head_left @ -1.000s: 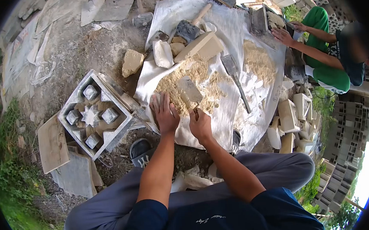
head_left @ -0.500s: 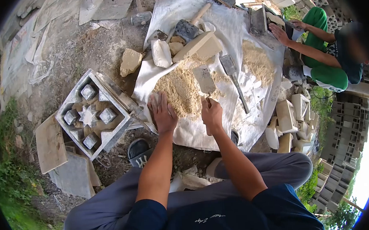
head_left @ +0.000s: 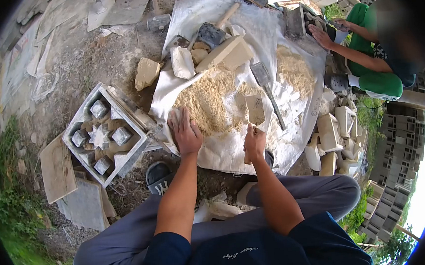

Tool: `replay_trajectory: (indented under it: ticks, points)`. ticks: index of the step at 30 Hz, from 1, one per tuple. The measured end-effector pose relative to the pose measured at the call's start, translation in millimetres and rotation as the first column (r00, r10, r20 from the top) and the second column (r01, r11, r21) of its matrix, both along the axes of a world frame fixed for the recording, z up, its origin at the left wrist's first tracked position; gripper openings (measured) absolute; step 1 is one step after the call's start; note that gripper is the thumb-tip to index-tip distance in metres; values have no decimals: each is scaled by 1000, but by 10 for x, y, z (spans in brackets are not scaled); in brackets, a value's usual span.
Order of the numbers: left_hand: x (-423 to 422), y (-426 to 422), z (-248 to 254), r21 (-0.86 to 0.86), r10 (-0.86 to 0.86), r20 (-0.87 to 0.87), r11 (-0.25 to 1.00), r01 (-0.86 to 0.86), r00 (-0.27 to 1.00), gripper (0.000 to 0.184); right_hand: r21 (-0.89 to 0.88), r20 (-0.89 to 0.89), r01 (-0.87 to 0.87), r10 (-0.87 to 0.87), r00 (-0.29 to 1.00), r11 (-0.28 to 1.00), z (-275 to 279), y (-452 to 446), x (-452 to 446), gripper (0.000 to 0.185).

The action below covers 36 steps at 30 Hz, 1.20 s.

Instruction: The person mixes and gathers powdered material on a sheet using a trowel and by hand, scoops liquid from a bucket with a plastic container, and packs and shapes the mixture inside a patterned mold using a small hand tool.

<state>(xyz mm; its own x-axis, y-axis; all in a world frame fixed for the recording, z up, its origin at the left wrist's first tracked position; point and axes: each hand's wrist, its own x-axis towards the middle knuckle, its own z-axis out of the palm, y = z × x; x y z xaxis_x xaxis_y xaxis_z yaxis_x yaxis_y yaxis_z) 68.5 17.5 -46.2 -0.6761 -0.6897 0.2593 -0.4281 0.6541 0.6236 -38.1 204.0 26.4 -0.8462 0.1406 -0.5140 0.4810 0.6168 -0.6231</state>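
White sheet on bare ground: one trowel beside sandy powder

Nearest me, two bare hands work over the sheet. The right hand has its fingers clenched round the trowel's wooden handle, whose end pokes out below the fist; the blade lies just beyond those fingers, amid thin powder. The left hand grips nothing, its fingers laid out at the near left edge of the larger of two powder heaps. That heap sits between the left fingers and the blade.

Off to the left is one square frame with four raised blocks around one star. Right of the blade lies one dark flat-headed tool. Past the larger heap I count one long pale block, one white chunk and one mallet with a black head and wooden handle. The second heap lies farther right. Beyond it, one other person in green trousers has both hands near a dark box-like form.
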Motion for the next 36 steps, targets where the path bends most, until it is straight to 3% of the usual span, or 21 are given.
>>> replay_trajectory:
  ticks: [1,4,7,9,11,15,16,20,23,25,29,31,33,35,36]
  points:
    - [1,0,3,-10,-1,4,1000,1,1000,51,59,22,-30,28,999,998,15,36,-7,45]
    - [-22,19,15,-19,4,-2,1000,-4,1000,50,-109,18,-65,67,998,992,-175,-19,177,45]
    - [-27,20,25,-22,16,-3,1000,-16,1000,49,-128,77,-199,210,975,972,-52,-75,167,45]
    - [-29,25,32,-20,22,1,1000,-22,1000,49,-221,51,-45,58,997,974,-37,-8,96,39]
    - [-21,19,43,-17,18,2,1000,-18,1000,49,-160,-5,97,-99,995,982,-27,89,-53,41]
    - [-31,29,32,-23,12,-5,1000,-12,1000,50,-101,55,-2,7,998,995,-263,91,-30,41]
    - [-29,25,40,-22,12,0,1000,-12,1000,50,-187,77,-15,30,997,982,-191,-1,74,42]
    - [-27,14,45,-14,5,1,1000,-5,1000,50,-229,199,-180,227,953,957,30,-74,133,40]
    - [-23,10,30,-11,5,-8,1000,-5,1000,50,-218,72,95,-81,994,971,-176,48,37,40]
    - [-18,21,-5,-4,11,6,1000,-11,1000,50,-156,92,124,-110,990,980,-183,14,3,41]
    - [-19,17,-21,-8,11,22,1000,-11,1000,50,-201,98,-159,181,979,967,-128,-294,273,40]
    - [-28,23,-23,-5,15,22,1000,-14,1000,50,-80,31,-290,293,956,954,-193,-541,442,42]
    - [-28,20,-38,-3,20,25,1000,-19,999,50,-157,172,-175,202,964,972,14,-766,501,41]
    - [-19,21,-87,11,11,22,1000,-12,1000,50,-151,225,-241,271,936,959,198,-847,483,38]
    - [-19,11,-103,-27,14,3,1000,-14,1000,47,-42,73,-417,419,905,908,230,-841,485,36]
